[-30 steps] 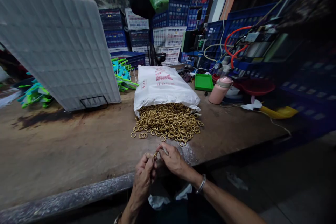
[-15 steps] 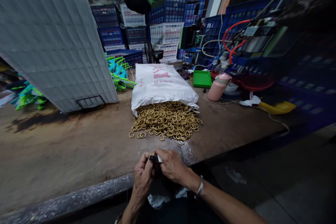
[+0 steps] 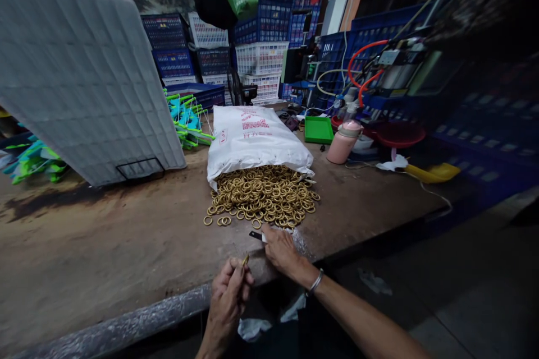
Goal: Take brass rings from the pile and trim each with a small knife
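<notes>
Between the thumb and fingers of my left hand, near the table's front edge, is a brass-coloured ring, seen nearly edge-on. My right hand is closed on a small knife with a flat black blade and a white grip; the blade points left. Just beyond the right hand lies a heap of brass-coloured rings, a few of them loose along its front. The heap spills from the open mouth of a white sack with red print. Fingers hide most of the knife's grip.
A tall grey padded panel stands on the table at left, near green and blue plastic pieces. At right are a green tray, a pink bottle and a yellow scoop. Stacked crates line the back.
My hands have moved apart. The right hand went forward toward the rings with the knife, while the left stayed near the table edge and now shows the ring clearly.
</notes>
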The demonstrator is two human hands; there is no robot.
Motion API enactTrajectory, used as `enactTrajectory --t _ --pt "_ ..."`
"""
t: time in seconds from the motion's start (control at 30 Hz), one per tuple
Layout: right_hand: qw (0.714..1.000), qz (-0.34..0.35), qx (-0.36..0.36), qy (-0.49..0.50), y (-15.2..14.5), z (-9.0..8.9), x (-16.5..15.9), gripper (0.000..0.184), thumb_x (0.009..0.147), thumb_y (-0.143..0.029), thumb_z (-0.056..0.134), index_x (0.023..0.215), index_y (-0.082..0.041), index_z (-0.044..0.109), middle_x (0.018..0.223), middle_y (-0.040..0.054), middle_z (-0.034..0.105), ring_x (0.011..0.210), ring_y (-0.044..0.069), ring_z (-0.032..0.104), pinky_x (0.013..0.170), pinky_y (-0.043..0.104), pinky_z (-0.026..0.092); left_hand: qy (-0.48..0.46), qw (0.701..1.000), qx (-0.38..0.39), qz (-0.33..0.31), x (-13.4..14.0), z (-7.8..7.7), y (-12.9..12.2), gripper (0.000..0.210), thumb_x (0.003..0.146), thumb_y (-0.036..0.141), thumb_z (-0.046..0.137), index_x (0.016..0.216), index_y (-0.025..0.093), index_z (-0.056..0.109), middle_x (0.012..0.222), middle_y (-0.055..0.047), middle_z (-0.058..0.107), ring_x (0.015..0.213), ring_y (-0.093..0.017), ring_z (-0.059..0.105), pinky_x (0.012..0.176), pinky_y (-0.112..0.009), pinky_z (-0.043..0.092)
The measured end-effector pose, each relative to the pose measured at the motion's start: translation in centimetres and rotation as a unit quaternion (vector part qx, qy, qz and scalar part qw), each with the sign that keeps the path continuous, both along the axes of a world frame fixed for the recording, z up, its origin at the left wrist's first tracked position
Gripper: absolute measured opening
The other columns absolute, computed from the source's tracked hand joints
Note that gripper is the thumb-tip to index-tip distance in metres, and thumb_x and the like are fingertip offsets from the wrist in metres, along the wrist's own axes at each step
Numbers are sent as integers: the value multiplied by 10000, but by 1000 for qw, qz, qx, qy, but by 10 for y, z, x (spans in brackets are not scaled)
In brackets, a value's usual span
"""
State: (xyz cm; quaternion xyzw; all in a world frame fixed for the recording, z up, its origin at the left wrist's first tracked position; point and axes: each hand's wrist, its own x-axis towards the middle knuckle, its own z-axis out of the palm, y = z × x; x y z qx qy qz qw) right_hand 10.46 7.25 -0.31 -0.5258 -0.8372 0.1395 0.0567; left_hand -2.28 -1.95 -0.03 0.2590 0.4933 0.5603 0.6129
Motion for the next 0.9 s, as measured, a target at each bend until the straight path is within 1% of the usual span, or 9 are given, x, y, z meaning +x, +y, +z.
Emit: enactTrajectory --t 0.13,0.27,0.33,0.47,0.53,0.6,0.67,0.73,0.9 --pt "998 -30 50 14 12 -8 -3 259 732 -123 411 980 -185 451 824 53 605 729 178 542 587 258 258 -76 997 -28 5 -4 -4 -1 283 722 429 566 740 147 569 557 16 541 409 -41 364 359 -153 220" --pt "997 -42 64 -4 20 -16 -14 248 762 -208 435 1007 -170 431 831 72 598 765 200 536 616 266 272 -131 989 -56 45 -8 0 1 234 661 358 653 758 161 572 723 -29 626 512 -69 482 429 -165 328" --pt "996 -44 70 -11 23 -19 -18 241 767 -210 427 1004 -165 431 821 76 595 767 205 533 622 272 276 -153 985 -60 59 -11 2 2 234 626 314 686 786 184 575 717 -22 632 522 -81 500 436 -172 340" --pt "996 -42 75 -7 25 -23 -19 228 755 -181 414 980 -169 449 823 67 591 756 200 531 621 276 276 -209 975 -66 37 -16 -1 3 324 563 248 724 857 188 604 674 -17 622 524 -94 514 429 -177 347" --pt "997 -23 77 2 22 -22 -16 218 754 -179 412 965 -174 465 833 66 590 770 194 527 629 272 276 -236 969 -70 31 -19 -4 4 253 568 234 719 788 162 618 687 -25 619 551 -101 532 439 -180 362" --pt "997 20 70 11 18 -20 -11 197 752 -181 413 936 -185 484 827 57 594 762 184 526 625 265 275 -251 964 -78 44 -19 -7 4 172 588 224 706 709 144 613 708 -34 621 593 -115 556 449 -183 378" --pt "996 72 51 22 14 -15 -6 179 740 -185 430 904 -199 501 811 39 602 736 172 530 608 257 270 -254 961 -90 64 -19 -8 4 144 593 208 704 666 135 603 721 -40 624 629 -130 571 459 -188 395" --pt "994 98 23 41 12 -11 -1 178 734 -191 449 902 -207 507 812 25 609 730 160 536 598 246 269 -255 960 -90 71 -19 -8 3 146 596 209 703 645 129 592 712 -37 616 636 -130 570 456 -188 397" --pt "997 -5 -11 74 11 -5 -1 166 789 -245 443 940 -195 491 818 30 606 760 156 544 604 233 275 -260 963 -42 62 -19 -3 3 216 629 268 682 591 140 512 572 31 511 477 -57 456 380 -154 294"
